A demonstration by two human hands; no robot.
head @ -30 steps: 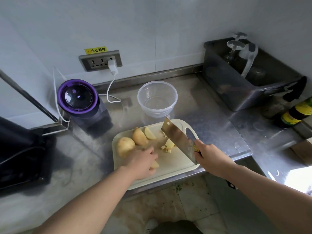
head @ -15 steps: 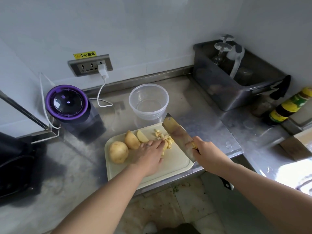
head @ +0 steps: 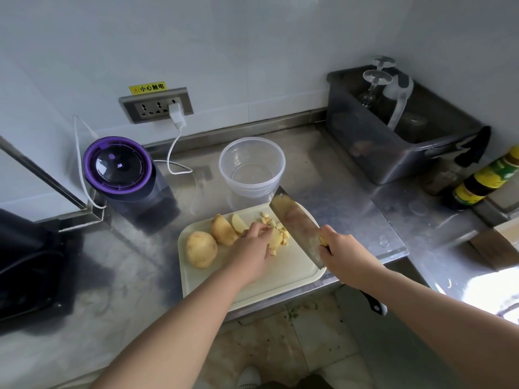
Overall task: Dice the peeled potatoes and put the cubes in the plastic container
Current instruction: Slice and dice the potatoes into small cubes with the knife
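A cream cutting board [head: 289, 272] lies at the steel counter's front edge. On it sit a whole peeled potato [head: 201, 249], a potato half [head: 222, 230] and a wedge [head: 239, 223]. My left hand [head: 252, 249] holds down a potato piece [head: 275, 237] with curled fingers. Small cubes [head: 282, 230] lie around that piece. My right hand [head: 341, 252] grips the handle of a cleaver [head: 295, 221], whose blade stands right beside the piece and cubes. Behind the board stands the clear plastic container [head: 252, 167], with nothing in it.
A purple-lidded appliance [head: 120, 169] stands at the left, its white cable running to the wall socket [head: 157, 105]. A dark bin [head: 393, 136] with glasses sits at the back right, a bottle [head: 483, 181] beside it. The counter edge drops off just below the board.
My left hand slid up the board with the potato piece to the cube pile. The cleaver came down from a raised tilt to sit close against the piece.
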